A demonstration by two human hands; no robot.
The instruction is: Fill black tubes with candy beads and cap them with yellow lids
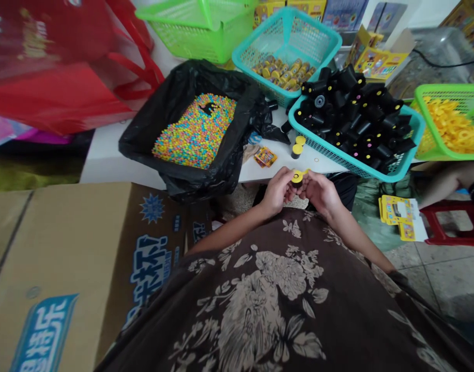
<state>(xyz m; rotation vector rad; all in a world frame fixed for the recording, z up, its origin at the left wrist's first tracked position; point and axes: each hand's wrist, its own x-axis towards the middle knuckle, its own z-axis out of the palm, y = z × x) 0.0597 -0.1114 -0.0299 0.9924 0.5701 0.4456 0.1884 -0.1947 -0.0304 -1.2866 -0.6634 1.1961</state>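
Note:
Just in front of the table's edge, my left hand and my right hand meet around a small black container with a yellow cap. Both hands have their fingers closed on it, the left from one side and the right by the yellow part sticking out. My fingers hide much of its black body. Beyond them on the white table stands a similar yellow-capped container, with a yellow round piece right behind it. Small printed packets lie to the left of these.
A black bag-lined box of colourful candy balls stands on the left. Turquoise baskets hold wrapped pieces and black containers. Yellow parts fill a green basket at right. A large carton is beside me; another person's arm shows at right.

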